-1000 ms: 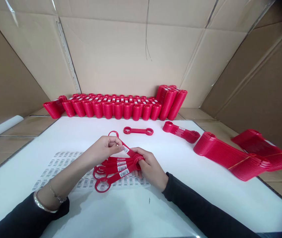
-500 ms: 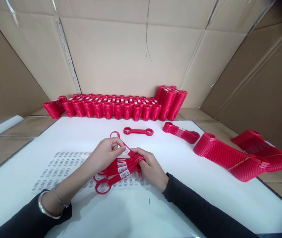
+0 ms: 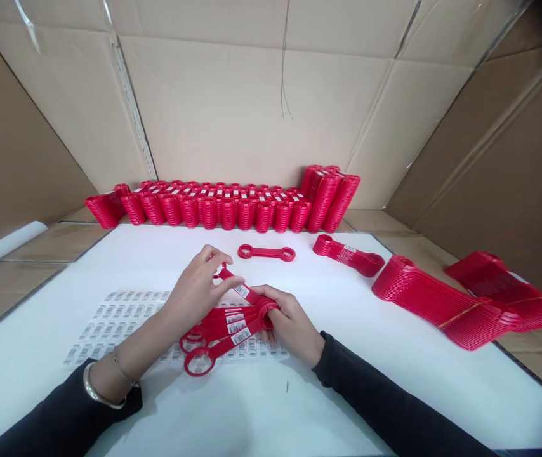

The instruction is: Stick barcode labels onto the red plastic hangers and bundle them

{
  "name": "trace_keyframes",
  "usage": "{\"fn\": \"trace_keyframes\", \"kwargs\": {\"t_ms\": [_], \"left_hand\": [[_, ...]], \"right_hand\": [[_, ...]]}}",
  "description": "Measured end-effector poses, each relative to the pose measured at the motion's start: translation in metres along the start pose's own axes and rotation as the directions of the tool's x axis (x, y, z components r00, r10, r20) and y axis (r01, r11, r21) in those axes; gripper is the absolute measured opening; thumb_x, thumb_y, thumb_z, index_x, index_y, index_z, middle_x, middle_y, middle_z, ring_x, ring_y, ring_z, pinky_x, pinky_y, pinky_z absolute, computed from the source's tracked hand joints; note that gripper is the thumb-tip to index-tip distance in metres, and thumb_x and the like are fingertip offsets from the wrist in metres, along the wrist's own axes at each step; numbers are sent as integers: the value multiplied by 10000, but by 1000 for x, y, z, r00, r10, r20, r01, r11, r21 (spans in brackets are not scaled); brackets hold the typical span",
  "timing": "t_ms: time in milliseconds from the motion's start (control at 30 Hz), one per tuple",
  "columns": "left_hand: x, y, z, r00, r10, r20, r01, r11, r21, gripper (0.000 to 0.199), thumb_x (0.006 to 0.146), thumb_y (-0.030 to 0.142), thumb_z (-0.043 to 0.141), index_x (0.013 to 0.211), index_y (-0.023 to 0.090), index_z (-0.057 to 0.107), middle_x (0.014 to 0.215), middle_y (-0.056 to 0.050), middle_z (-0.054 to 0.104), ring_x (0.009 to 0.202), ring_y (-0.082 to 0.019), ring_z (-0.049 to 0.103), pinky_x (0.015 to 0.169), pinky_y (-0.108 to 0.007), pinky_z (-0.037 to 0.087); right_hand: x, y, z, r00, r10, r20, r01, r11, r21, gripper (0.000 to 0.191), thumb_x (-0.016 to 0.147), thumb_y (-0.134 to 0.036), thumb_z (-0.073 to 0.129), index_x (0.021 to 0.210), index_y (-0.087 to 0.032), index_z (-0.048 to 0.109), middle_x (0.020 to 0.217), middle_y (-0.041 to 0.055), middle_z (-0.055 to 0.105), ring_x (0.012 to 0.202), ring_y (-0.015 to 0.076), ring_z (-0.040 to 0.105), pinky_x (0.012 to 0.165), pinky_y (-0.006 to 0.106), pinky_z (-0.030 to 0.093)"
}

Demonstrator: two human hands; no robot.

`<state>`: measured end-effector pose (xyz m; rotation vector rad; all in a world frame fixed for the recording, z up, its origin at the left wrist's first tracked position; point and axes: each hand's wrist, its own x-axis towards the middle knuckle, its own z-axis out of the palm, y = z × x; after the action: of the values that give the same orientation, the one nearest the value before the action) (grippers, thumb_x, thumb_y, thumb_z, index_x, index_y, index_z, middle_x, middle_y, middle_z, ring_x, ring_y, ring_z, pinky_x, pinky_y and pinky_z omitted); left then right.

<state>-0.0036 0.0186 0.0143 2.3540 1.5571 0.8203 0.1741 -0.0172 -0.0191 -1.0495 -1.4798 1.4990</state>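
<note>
My right hand [image 3: 292, 320] is closed round one ring end of a fan of flat red plastic strips [image 3: 228, 344], each with a ring at the end. White barcode labels [image 3: 241, 336] show on their shanks. My left hand [image 3: 199, 282] is at the far end of the topmost strip [image 3: 233, 279], thumb and forefinger spread apart around it near its label. Part of that strip's ring is hidden by the fingers. Under the hands lies a sheet of barcode labels [image 3: 118, 311] on the white table [image 3: 195, 419].
A single red double-ring piece [image 3: 266, 253] lies beyond the hands. To its right are a stack of such pieces [image 3: 350, 255] and larger banded stacks [image 3: 442, 301]. Many upright bundles [image 3: 209, 209] line the back by the cardboard wall [image 3: 233, 114]. A white tube [image 3: 4, 246] is at left.
My left thumb and forefinger have moved apart and the hand has shifted slightly up and left from the label toward the strip's far ring. My right hand keeps its hold.
</note>
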Motion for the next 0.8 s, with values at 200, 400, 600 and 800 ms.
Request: {"fn": "trace_keyframes", "kwargs": {"t_ms": [200, 400, 600, 800], "left_hand": [[5, -6, -10, 999, -30, -18, 27, 987, -155, 215, 841, 398, 491, 848, 199, 574, 899, -19, 572, 780, -163, 554, 694, -287, 429], [18, -3, -3, 996, 75, 52, -62, 975, -213, 198, 854, 351, 475, 835, 184, 580, 888, -23, 598, 789, -156, 557, 692, -271, 428], [42, 5, 2, 959, 258, 114, -254, 966, -49, 342, 914, 376, 335, 971, 154, 589, 948, -64, 602, 819, -183, 563, 750, -313, 426], [42, -14, 27, 912, 301, 280, -345, 931, 123, 496, 864, 468, 426, 1241, 146, 462, 1210, -122, 529, 1065, -253, 511, 891, -362, 400]], "right_hand": [[1, -5, -6, 998, -17, -54, 15, 999, -32, 391, 676, -91, 339, 971, -178, 580, 513, -44, 513, 377, 84, 428, 358, 196, 345], [17, 1, -39, 950, -235, -207, 206, 967, -153, 331, 675, -111, 347, 930, -166, 551, 692, -10, 554, 479, 93, 477, 456, 228, 405], [43, 14, -75, 820, -504, -271, 370, 829, -420, 329, 674, -65, 312, 890, -166, 540, 883, 31, 571, 822, 146, 540, 783, 291, 420], [59, 24, -88, 844, -526, -102, 278, 593, -756, 289, 702, -38, 337, 885, -163, 521, 918, 72, 566, 892, 182, 518, 826, 320, 411]]}}
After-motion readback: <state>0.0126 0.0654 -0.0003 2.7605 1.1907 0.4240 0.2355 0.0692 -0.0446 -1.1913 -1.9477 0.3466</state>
